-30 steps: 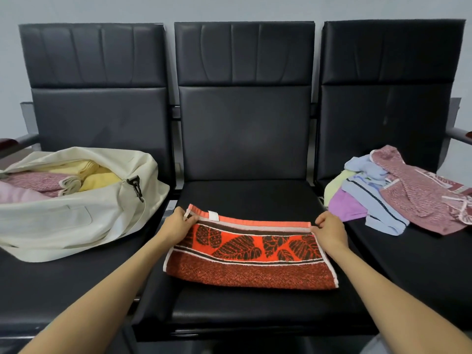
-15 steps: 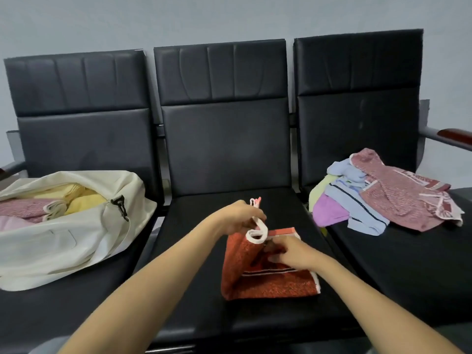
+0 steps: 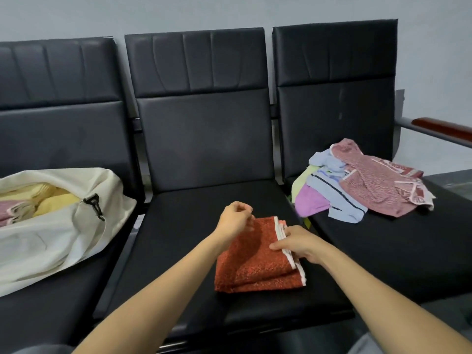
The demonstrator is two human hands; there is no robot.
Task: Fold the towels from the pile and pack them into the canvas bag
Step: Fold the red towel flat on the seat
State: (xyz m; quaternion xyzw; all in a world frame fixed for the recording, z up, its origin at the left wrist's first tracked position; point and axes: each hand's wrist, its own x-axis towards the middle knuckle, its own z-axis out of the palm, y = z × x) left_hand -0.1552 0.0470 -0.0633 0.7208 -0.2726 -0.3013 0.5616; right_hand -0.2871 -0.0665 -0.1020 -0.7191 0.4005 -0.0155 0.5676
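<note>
Head: towel (image 3: pixel 255 256), black seat (image 3: pixel 184 238), grey wall (image 3: pixel 229 11)

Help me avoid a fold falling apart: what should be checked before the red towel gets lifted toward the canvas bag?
1. Red towel folded compact on middle seat: ok.
2. Layers flush: not ok, bottom layer sticks out nearest the camera.
3. Right hand pressing the white hem: ok.
4. Left hand gripping the towel: cannot tell.
5. Canvas bag mouth open: ok.
6. Room left in bag: cannot tell.
</note>
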